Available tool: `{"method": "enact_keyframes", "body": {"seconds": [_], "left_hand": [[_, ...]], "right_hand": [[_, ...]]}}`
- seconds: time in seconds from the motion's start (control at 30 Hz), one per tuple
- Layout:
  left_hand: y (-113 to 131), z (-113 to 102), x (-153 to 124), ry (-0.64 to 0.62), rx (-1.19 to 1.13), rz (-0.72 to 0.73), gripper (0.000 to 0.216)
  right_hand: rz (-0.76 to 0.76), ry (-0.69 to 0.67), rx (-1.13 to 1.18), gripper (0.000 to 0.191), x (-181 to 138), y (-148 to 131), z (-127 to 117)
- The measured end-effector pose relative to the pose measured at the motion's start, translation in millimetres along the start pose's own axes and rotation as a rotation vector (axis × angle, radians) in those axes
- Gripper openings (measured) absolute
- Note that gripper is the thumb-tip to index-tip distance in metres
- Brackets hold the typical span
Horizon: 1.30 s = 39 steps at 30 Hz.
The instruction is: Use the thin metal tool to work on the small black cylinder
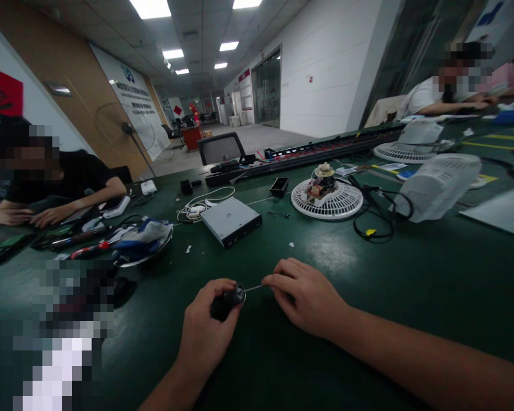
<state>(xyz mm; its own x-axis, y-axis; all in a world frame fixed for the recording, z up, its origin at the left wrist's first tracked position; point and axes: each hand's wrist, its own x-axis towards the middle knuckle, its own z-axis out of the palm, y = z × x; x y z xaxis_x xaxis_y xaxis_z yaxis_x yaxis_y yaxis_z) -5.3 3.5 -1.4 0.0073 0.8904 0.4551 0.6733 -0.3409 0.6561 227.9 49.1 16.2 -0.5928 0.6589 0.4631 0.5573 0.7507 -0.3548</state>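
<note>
My left hand (pixel 205 328) grips a small black cylindrical part (pixel 235 294) between thumb and fingers, with its round ribbed end turned to the right. From that end a thin metal rod (pixel 253 288) runs toward my right hand (pixel 308 297). The fingertips of my right hand are pinched on the rod's other end. Whether the rod is fixed in the black part or only touches it, I cannot tell. Both hands are just above the dark green table (pixel 394 285).
Beyond my hands lies a grey optical drive (pixel 231 220). A white fan grille (pixel 346 202) bears an exposed motor (pixel 321 185), with black cable beside it. A white housing (pixel 439 185) stands right, a small black box (pixel 279 186) behind. People sit at left and far right.
</note>
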Motion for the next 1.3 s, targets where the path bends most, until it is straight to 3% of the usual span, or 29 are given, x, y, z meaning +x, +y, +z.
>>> {"method": "enact_keyframes", "body": {"seconds": [0.13,0.3,0.4,0.5,0.63,0.8,1.07,1.13,1.3], "left_hand": [[0.5,0.1,0.0,-0.023,0.015,0.046,0.028],[0.5,0.5,-0.2,-0.015,0.051,0.065,0.027],[0.8,0.5,-0.1,0.009,0.088,0.027,0.030],[2.0,0.2,-0.3,-0.031,0.090,0.078,0.033],[2.6,0.4,-1.0,-0.077,0.092,0.120,0.030],[0.7,2.0,-0.7,-0.041,0.114,0.029,0.026],[3.3,-0.2,3.7,-0.029,0.110,0.007,0.025],[3.9,-0.9,4.7,-0.034,0.116,0.002,0.026],[3.0,0.3,5.6,-0.063,0.166,0.015,0.031]], "right_hand": [[-0.068,0.005,0.037,0.025,-0.1,0.6,-0.4],[0.029,0.019,-0.033,0.026,0.7,0.7,2.3],[0.015,0.014,-0.038,0.023,1.1,0.4,1.5],[-0.017,-0.008,0.002,0.021,1.4,-0.2,0.0],[0.083,-0.041,-0.005,0.020,2.4,-1.2,-0.1],[0.094,-0.046,0.007,0.018,3.4,-0.7,0.4],[0.323,-0.069,-0.073,0.021,10.1,3.2,1.0],[0.287,-0.111,-0.065,0.018,14.5,2.7,2.7],[-0.004,-0.176,-0.022,0.037,23.5,-1.3,13.4]]}}
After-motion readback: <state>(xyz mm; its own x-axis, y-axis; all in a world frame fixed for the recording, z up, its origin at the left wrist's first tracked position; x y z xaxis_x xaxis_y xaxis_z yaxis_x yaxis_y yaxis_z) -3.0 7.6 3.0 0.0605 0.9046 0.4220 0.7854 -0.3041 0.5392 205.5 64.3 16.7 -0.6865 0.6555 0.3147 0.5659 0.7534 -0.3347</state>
